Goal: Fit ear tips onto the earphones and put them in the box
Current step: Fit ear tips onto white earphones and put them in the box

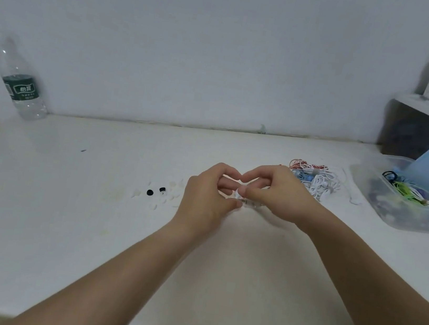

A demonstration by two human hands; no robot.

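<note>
Earphone (241, 200) looks tiny, whitish and kinda blurry, pinched between left hand (203, 202) and right hand (278, 193) over mid table (61, 223), loose tips (150, 192) lying nearby.

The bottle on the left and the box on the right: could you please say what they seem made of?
The bottle looks like thin clear plastic, glossy: the background shows through it above the green label. The box seems translucent, slightly frosted plastic: its dark contents show dimly through its side.
</note>
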